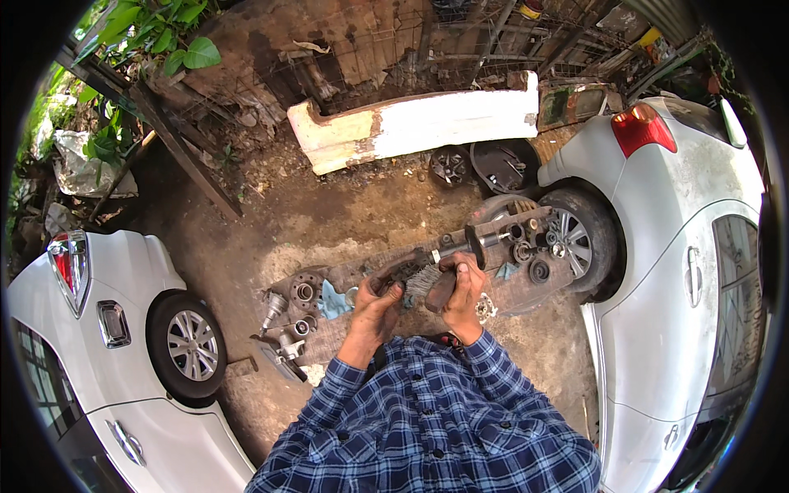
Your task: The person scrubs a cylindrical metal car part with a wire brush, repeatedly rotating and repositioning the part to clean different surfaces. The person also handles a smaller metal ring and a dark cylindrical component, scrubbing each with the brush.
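Between two white cars, a narrow strip of dirt ground (345,222) is left free, with the left car (99,361) and right car (682,271) close on either side, so not much elbow room is had. A board (526,279) loaded with greasy car parts is laid across the gap right in front. A dark metal shaft (460,244) is held up over the board. The left hand (380,297) is curled tight round its near end, and the right hand (462,289) is wrapped round the middle, fingers (475,269) pressed together on it.
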Demonstrator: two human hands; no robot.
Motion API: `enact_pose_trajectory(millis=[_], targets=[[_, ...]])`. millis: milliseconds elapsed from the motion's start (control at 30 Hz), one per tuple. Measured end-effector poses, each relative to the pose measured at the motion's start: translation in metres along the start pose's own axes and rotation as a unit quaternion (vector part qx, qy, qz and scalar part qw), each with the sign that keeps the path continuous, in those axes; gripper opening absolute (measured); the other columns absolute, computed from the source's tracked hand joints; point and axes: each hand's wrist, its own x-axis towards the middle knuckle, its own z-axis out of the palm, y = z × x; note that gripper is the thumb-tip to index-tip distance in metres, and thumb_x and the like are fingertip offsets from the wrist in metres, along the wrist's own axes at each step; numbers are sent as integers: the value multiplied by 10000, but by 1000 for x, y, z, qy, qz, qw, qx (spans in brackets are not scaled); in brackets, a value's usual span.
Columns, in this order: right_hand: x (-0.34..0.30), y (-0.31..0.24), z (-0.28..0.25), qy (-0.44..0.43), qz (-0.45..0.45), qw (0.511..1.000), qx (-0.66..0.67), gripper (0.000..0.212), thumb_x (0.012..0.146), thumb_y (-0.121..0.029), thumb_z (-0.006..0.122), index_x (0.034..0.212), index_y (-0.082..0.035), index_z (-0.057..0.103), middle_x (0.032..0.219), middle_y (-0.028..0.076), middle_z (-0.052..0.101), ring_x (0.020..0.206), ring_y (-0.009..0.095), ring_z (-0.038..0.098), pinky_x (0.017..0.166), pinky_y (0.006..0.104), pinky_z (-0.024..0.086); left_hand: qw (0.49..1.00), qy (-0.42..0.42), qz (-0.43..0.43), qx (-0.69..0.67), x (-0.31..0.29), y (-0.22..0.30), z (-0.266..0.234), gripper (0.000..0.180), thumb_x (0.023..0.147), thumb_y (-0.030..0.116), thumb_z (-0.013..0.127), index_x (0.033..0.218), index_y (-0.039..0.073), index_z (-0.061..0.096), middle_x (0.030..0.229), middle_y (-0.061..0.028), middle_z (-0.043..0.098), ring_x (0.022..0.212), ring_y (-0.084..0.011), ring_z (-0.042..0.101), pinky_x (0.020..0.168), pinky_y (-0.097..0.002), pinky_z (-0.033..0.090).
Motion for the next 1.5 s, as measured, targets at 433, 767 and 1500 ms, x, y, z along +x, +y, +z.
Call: enact_pose_trajectory(millis=[433, 767, 1500], targets=[[0, 7, 4, 26, 146, 988, -50, 466, 992, -276, 326, 811, 65, 588, 787, 200, 608, 743, 343, 544, 754, 405, 412, 996, -26, 42, 81, -6, 8, -4, 660, 764, 175, 822, 1309, -51, 527, 1309, -143, 588, 1223, -248, 551, 1063, -368, 423], [-14, 22, 2, 42, 128, 991, -1, 472, 1011, -283, 363, 861, 106, 585, 798, 198, 617, 740, 316, 562, 712, 398, 434, 984, -56, 49, 162, -6, 12, 9, 773, 756, 319, 818, 1357, -35, 486, 1309, -147, 585, 1250, -250, 528, 1077, -381, 408], [-28, -6, 1, -17, 93, 995, -12, 320, 964, -169, 412, 927, 90, 595, 892, 210, 623, 843, 346, 570, 762, 422, 427, 973, -30, 81, 213, -11, -4, 3, 670, 833, 283, 771, 1365, 37, 447, 1332, -112, 531, 1268, -224, 491, 1081, -366, 404]])
